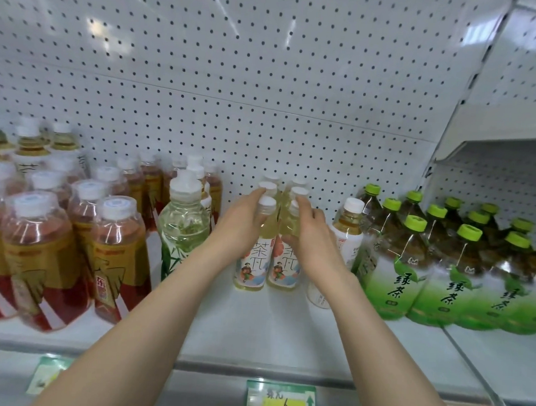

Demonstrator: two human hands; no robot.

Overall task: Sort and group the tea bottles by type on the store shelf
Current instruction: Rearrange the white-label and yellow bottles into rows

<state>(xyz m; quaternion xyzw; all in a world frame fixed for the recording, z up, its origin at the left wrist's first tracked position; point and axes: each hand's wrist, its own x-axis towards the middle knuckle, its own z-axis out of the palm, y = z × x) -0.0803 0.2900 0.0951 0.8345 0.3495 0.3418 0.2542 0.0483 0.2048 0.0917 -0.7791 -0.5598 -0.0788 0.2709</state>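
At the middle of the white metal store shelf (284, 334), two short rows of slim clear bottles of pale yellow tea with white caps and illustrated labels (252, 264) are shown standing upright, side by side and running back toward the white perforated back panel (266, 94). The left hand (244, 223) is laid against the left flank of the left row, with its fingers reaching up to the caps; the right hand (310, 236) is laid against the right flank of the right row. Both hands are held half open, palms facing inward, so that the two rows are pressed between them rather than any single bottle being enclosed. This hold is judged to serve to close the rows into one block of a single type. To the left, a taller clear bottle of pale green tea with a leaf-patterned label (183, 226) is seen beside red tea bottles with gold labels (118, 251). To the right, a white-labelled bottle of amber tea (345, 235) stands just beside the right wrist, and large green-capped green tea bottles (412, 263) follow. A green price tag (281, 400) is fixed to the shelf edge.
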